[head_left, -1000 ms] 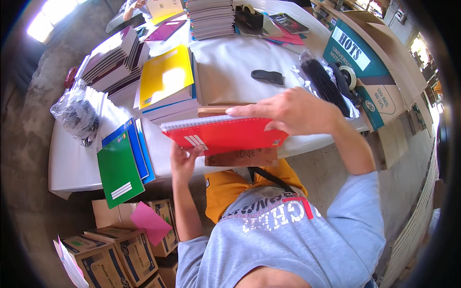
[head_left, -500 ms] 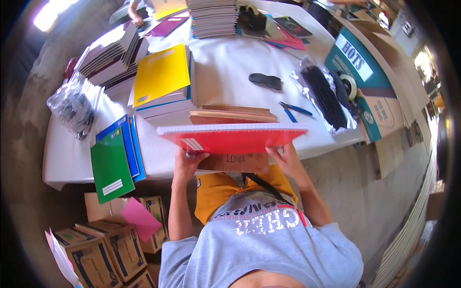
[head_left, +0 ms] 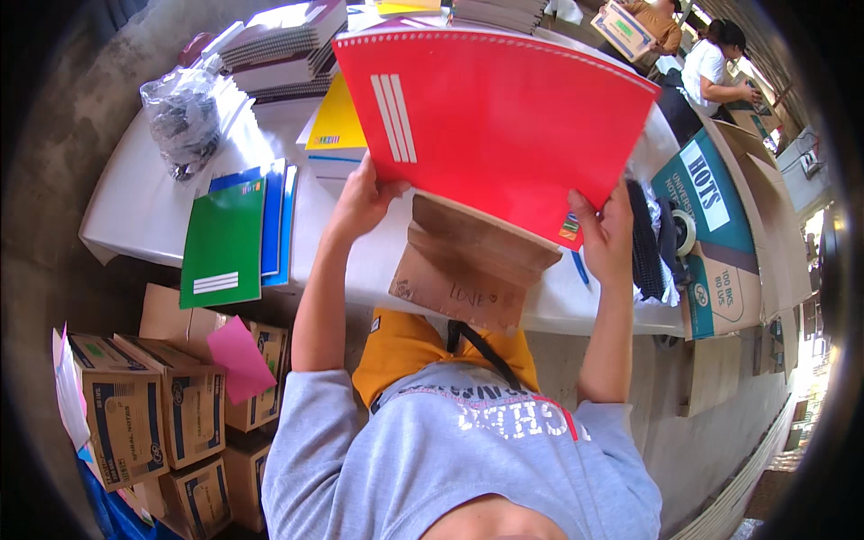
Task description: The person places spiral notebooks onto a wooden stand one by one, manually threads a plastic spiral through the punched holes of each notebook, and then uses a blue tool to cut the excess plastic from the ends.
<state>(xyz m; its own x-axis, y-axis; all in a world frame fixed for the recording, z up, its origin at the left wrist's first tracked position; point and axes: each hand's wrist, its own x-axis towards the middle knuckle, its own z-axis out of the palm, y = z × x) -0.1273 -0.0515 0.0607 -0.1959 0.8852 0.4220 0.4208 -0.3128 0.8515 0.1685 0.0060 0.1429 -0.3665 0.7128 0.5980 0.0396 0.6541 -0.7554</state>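
A red notebook [head_left: 504, 135] with a row of punched holes along its far edge is held up in front of me, its cover facing me. My left hand [head_left: 367, 200] grips its near left corner. At the near right corner, my right hand [head_left: 605, 229] pinches the cover, thumb on top. Below the notebook a folded brown cardboard piece [head_left: 463, 279] with handwriting lies at the table's front edge. Left of my left hand is a green notebook [head_left: 223, 243] overlapping blue notebooks [head_left: 281, 225]. Behind the red one, a yellow notebook [head_left: 335, 121] tops a stack, partly hidden.
Spiral notebook stacks [head_left: 288, 45] and a plastic bag of dark pieces [head_left: 183, 126] stand on the white-covered table [head_left: 126, 211]. At right are a teal-and-brown carton [head_left: 720, 270] and a tape roll [head_left: 684, 232]. Boxes [head_left: 193, 405] sit lower left; people [head_left: 711, 72] work far right.
Both hands have raised the red notebook away from the cardboard and tilted it so its cover faces me. My view has shifted, bringing people at the far right into sight.
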